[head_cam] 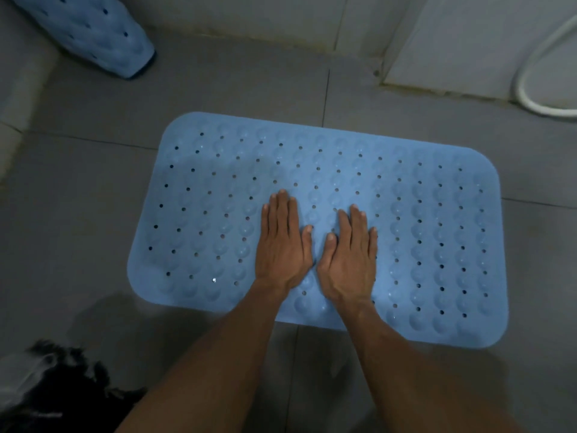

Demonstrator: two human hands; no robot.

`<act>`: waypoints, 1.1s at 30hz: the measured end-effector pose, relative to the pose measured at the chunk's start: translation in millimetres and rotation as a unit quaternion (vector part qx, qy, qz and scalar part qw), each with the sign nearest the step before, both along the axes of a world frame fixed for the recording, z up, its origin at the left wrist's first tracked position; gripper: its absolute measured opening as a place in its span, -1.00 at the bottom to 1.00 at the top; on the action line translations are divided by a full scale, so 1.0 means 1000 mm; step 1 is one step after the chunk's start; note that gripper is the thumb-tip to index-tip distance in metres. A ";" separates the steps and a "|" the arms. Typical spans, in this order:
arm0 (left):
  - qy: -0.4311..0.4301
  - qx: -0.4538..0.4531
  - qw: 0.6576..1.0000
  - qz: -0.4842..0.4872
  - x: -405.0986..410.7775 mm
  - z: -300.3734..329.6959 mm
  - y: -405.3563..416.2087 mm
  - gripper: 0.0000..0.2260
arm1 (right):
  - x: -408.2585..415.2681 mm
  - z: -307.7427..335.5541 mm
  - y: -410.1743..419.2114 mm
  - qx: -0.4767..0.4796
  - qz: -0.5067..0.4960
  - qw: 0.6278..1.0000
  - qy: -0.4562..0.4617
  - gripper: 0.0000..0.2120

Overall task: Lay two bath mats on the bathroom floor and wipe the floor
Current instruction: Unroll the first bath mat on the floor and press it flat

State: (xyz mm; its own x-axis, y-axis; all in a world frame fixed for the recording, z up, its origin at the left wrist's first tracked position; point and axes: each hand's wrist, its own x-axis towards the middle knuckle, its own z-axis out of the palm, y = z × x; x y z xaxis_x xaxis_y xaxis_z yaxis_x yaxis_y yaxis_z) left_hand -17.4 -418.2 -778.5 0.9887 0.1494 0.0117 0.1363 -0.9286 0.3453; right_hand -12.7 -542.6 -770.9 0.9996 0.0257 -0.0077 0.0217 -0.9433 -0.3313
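One light-blue perforated rubber bath mat [406,229] laid flat on grey floor tiles [93,189], left hand [282,245] and right hand [349,260] pressing it palms-down, fingers straight; second rolled blue mat [93,29] unlaid, wiping pending.

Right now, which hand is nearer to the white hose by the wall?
The right hand. It presses flat on the blue bath mat, on the side toward the white hose; the left hand lies flat beside it, farther away.
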 end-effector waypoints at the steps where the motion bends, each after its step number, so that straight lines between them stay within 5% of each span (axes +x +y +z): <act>1: 0.002 0.012 1.000 0.005 0.001 0.002 -0.001 -0.46 | 0.000 0.002 0.000 -0.005 0.000 1.000 0.000 -0.50; 25: 0.121 0.023 0.992 -0.013 0.009 0.008 0.005 -0.40 | 0.005 0.007 -0.004 0.001 0.041 0.995 0.088 -0.41; 28: 0.200 -0.009 0.979 -0.033 0.008 0.036 0.015 -0.39 | 0.011 0.031 -0.016 0.011 0.095 0.980 0.177 -0.41; 33: 0.215 -0.001 0.977 -0.016 -0.017 0.140 0.027 -0.28 | 0.021 0.128 -0.036 -0.023 0.144 0.963 0.226 -0.42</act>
State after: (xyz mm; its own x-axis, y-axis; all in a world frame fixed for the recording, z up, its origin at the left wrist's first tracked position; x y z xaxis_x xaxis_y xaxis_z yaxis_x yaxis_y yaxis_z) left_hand -34.6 -390.9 -638.7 0.9065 0.1176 -0.4055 0.2396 -0.9340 0.2649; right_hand 8.0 -578.7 -643.4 0.8457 0.2904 -0.4478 0.1481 -0.9338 -0.3258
